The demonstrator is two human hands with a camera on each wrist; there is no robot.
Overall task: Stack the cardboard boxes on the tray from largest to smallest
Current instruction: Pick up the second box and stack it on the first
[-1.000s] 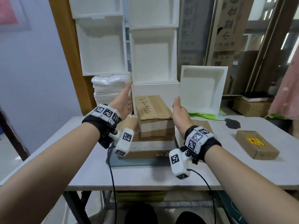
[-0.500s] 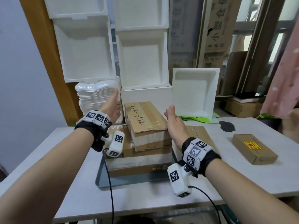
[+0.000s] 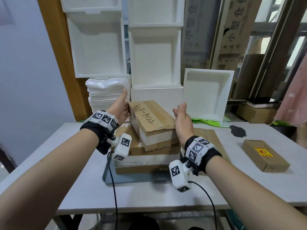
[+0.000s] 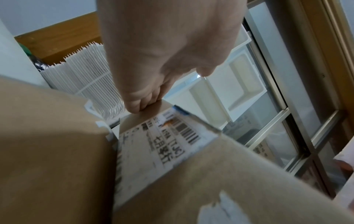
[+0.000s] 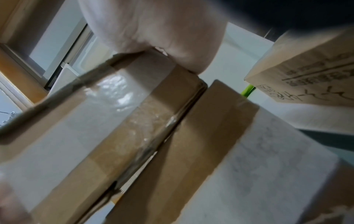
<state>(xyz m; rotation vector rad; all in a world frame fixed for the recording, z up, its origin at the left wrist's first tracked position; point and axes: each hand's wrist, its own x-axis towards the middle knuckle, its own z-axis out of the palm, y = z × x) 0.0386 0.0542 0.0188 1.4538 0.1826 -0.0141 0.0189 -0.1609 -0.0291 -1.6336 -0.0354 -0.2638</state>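
Observation:
A grey tray (image 3: 108, 175) holds a large cardboard box (image 3: 146, 166). On it lies a mid-sized box with handwriting (image 3: 149, 117), turned askew. My left hand (image 3: 121, 108) rests against its far left side, thumb up; in the left wrist view the fingertips (image 4: 138, 104) touch the edge above the shipping label (image 4: 162, 144). My right hand (image 3: 182, 118) lies flat against the box's right edge, fingers straight, and the palm (image 5: 172, 37) presses that box (image 5: 114, 121). A small box with a red-and-yellow sticker (image 3: 264, 155) lies on the table at the right.
A flat cardboard box (image 3: 209, 138) lies right of the tray, under my right wrist. White foam boxes (image 3: 156, 58) and a pile of white bags (image 3: 104, 95) stand close behind the stack. A dark patch (image 3: 237, 131) marks the white table (image 3: 149, 196).
The handwritten box has turned on the large box, its near end swinging right. Both hands stayed at its sides. The head view has shifted.

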